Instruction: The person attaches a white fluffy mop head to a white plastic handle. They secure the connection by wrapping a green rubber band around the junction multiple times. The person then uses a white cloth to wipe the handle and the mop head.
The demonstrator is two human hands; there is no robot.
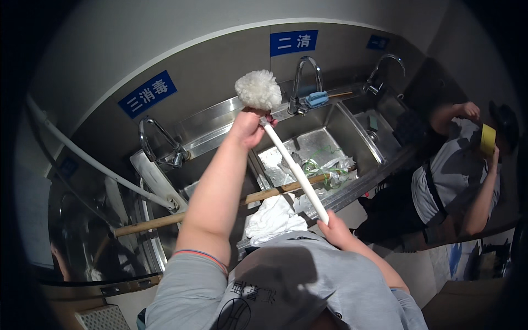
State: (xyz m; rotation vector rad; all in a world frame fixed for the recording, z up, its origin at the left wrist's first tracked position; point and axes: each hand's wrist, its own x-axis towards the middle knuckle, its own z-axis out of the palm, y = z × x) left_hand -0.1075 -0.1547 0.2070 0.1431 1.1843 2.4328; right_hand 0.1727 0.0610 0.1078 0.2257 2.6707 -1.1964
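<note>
Both my hands hold a white pole with a fluffy round white head, like a small mop or duster. My left hand is wrapped round it just below the head, above the back edge of the sink. Something small and dark red shows beside those fingers. My right hand is closed round the pole's lower end, near my body. The pole slants over the middle basin. A crumpled white cloth lies on the front edge, close to my shirt.
A wooden stick lies across the sinks, with plastic and green string around its far end. Metal taps rise along the back ledge beside a blue brush-like thing. At right, another person holds something yellow.
</note>
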